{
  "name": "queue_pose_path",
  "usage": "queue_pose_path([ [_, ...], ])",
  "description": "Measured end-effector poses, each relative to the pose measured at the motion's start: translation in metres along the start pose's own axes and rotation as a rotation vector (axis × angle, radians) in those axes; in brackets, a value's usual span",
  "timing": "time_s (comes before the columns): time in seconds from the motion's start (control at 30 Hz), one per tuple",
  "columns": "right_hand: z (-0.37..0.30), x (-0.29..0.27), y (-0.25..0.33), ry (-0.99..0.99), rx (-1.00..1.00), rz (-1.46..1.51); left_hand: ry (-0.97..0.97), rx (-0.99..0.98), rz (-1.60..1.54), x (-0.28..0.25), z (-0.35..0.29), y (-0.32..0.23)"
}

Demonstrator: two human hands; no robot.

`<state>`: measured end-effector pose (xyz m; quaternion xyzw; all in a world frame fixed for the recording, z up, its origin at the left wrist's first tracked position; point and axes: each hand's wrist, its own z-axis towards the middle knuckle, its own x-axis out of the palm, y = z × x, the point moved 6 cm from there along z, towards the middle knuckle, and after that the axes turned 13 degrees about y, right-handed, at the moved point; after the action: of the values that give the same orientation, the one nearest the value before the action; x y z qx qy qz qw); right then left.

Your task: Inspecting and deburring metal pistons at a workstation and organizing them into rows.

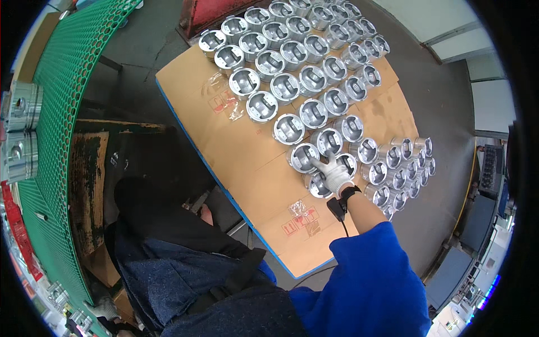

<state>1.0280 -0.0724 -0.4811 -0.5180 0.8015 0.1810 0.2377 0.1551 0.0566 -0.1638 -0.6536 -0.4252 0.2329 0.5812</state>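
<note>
Rows of silver metal pistons stand with their hollow ends up on a cardboard-covered table. My right hand (pixel 336 175), in a pale knit glove, reaches over the near group. Two of its fingers are spread apart; one points to the rim of a piston (pixel 304 158), the other to a piston (pixel 327 141) just beyond. Beneath the palm, another piston (pixel 318 185) is partly covered. No piston is seen lifted in this hand. My left hand (pixel 103 308), also gloved, is low at the far left beside the green mat; its fingers are too small and hidden to read.
Cardboard (pixel 247 174) with a blue edge lies under the pistons. At left, a green perforated mat (pixel 62 112) covers a bench bearing more pistons (pixel 22 154). A red metal bin (pixel 210 14) stands behind the table. A dark cable (pixel 314 273) runs near its front corner.
</note>
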Motion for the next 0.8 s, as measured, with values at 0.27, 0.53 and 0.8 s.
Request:
queue_pose_path([
  [0.27,-0.013,-0.021,0.014,0.04,-0.06,0.078,0.03,-0.058,0.02,0.003,-0.012,0.002],
  [0.53,0.0,-0.017,0.022,-0.157,-0.008,0.278,0.231,-0.171,-0.243,0.033,-0.035,0.005],
  [0.8,0.0,-0.012,0.046,0.001,0.058,0.217,0.123,-0.071,-0.417,0.029,-0.053,0.01],
])
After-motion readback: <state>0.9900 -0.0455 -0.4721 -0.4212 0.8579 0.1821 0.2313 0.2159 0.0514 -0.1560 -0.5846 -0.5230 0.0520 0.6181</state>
